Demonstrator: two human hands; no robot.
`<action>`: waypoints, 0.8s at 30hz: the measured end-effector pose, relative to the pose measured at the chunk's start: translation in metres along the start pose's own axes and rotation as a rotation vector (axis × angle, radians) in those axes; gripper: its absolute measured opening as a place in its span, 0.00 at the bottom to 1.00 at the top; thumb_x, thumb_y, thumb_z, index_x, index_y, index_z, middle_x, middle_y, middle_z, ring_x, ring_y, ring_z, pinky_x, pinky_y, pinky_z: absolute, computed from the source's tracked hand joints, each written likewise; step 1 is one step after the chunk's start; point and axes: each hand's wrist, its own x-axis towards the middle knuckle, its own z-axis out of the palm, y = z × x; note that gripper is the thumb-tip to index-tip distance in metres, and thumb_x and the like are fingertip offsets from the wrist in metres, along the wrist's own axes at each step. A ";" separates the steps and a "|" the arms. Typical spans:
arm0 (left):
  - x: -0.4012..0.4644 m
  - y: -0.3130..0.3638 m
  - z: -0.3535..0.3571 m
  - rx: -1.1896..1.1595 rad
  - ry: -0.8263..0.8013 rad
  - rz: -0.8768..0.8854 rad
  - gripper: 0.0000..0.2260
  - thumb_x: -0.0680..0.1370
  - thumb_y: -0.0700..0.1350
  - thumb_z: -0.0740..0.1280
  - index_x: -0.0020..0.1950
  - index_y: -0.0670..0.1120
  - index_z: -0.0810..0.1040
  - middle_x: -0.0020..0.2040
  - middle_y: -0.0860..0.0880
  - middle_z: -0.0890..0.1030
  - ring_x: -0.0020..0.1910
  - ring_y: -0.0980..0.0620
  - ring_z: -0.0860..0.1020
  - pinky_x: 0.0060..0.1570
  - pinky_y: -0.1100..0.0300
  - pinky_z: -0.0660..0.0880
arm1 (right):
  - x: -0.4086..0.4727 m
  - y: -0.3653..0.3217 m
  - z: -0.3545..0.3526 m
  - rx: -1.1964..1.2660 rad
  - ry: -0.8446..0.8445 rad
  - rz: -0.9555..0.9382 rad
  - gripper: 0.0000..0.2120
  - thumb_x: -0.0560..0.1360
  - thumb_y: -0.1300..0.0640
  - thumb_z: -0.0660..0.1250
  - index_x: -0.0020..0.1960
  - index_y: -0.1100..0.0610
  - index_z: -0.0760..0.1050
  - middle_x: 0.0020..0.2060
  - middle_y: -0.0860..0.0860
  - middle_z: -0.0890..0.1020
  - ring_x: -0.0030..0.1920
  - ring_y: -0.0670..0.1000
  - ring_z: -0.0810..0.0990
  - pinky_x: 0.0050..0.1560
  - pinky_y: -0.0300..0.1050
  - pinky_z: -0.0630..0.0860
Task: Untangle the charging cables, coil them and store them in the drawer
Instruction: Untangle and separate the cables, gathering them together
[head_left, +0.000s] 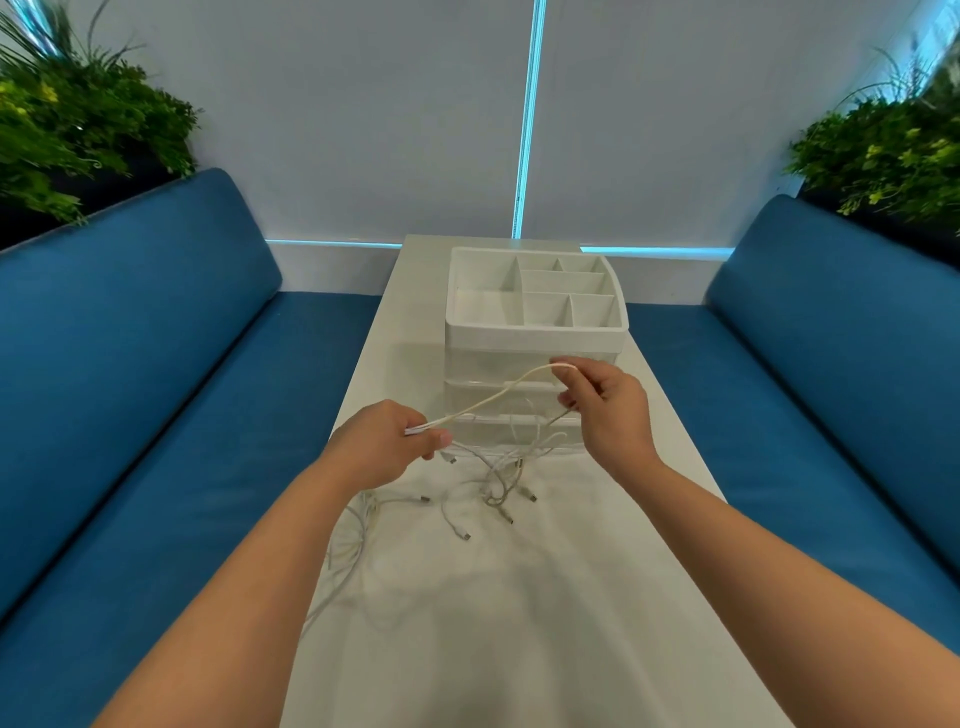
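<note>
A white charging cable (493, 397) stretches in the air between both hands, folded double. My left hand (387, 441) pinches its folded end. My right hand (605, 408) pinches the other bend, in front of the drawers. Below them a tangle of white cables (498, 478) with several plugs lies on the white table (597, 597). More cable loops (348, 551) hang off the table's left edge. The white drawer organiser (535, 332) stands beyond the hands, its drawers (511, 392) closed, its top tray divided into compartments.
Blue sofa cushions (156, 415) flank the narrow table on both sides. Green plants (78, 119) stand behind each sofa back. A pale wall with a light strip (527, 119) closes the far end.
</note>
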 end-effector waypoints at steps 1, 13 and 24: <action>0.000 -0.001 -0.001 -0.006 0.005 -0.001 0.18 0.77 0.61 0.67 0.38 0.48 0.82 0.26 0.52 0.69 0.27 0.52 0.66 0.31 0.60 0.63 | 0.002 0.001 -0.002 -0.131 0.010 -0.102 0.07 0.79 0.56 0.66 0.53 0.51 0.82 0.43 0.53 0.81 0.40 0.44 0.78 0.45 0.32 0.76; -0.003 0.001 -0.008 -0.242 0.012 0.072 0.19 0.74 0.65 0.67 0.37 0.51 0.83 0.35 0.45 0.71 0.35 0.49 0.67 0.38 0.57 0.65 | -0.012 0.023 0.015 0.001 -0.244 0.532 0.06 0.79 0.58 0.65 0.54 0.60 0.76 0.42 0.53 0.78 0.36 0.49 0.75 0.36 0.40 0.73; -0.001 -0.010 -0.001 -0.083 -0.059 -0.018 0.18 0.77 0.60 0.69 0.38 0.47 0.83 0.28 0.50 0.66 0.26 0.52 0.63 0.30 0.60 0.62 | 0.011 0.011 -0.001 0.036 0.083 0.266 0.11 0.79 0.63 0.64 0.59 0.59 0.80 0.39 0.53 0.82 0.39 0.49 0.81 0.49 0.42 0.82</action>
